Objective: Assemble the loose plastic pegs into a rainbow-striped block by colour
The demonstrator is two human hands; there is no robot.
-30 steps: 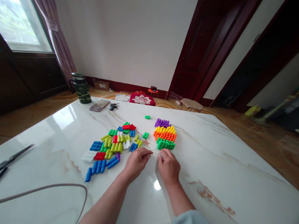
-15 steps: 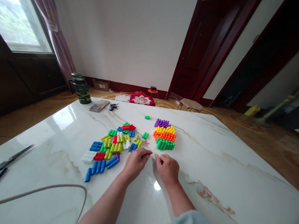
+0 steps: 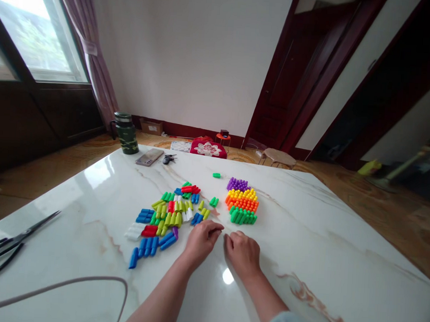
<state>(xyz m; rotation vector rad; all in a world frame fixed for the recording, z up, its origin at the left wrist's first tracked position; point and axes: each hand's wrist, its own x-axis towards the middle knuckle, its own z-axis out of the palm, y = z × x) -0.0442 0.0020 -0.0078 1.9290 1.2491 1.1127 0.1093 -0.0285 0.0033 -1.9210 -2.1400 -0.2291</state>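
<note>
My left hand point(image 3: 201, 240) rests on the table with its fingers curled in and thumb and forefinger pressed together. Beside it, a small gap away, lies my right hand point(image 3: 244, 255), loosely closed. No object shows in either hand. Just beyond the right hand, small plastic pegs stand in packed bands: green pegs point(image 3: 243, 216), orange pegs point(image 3: 242, 204), yellow pegs point(image 3: 242, 194) and purple pegs point(image 3: 238, 184). Left of my left hand spreads a loose group with blue pieces point(image 3: 148, 247), lime pieces point(image 3: 173, 220), white pieces point(image 3: 135, 231) and red pieces point(image 3: 150, 231).
A marble-patterned table point(image 3: 304, 242) carries everything. Black-handled scissors point(image 3: 21, 237) and a grey cable point(image 3: 68, 280) lie at left. Toward the far edge are a camouflage flask point(image 3: 127, 136), a phone point(image 3: 150, 157), keys point(image 3: 169, 159) and a lone green piece point(image 3: 216, 175).
The view has shifted slightly, so everything sits a little lower and farther right. My right thumb tucks closer to its fingers. The pieces keep their places on the table.
</note>
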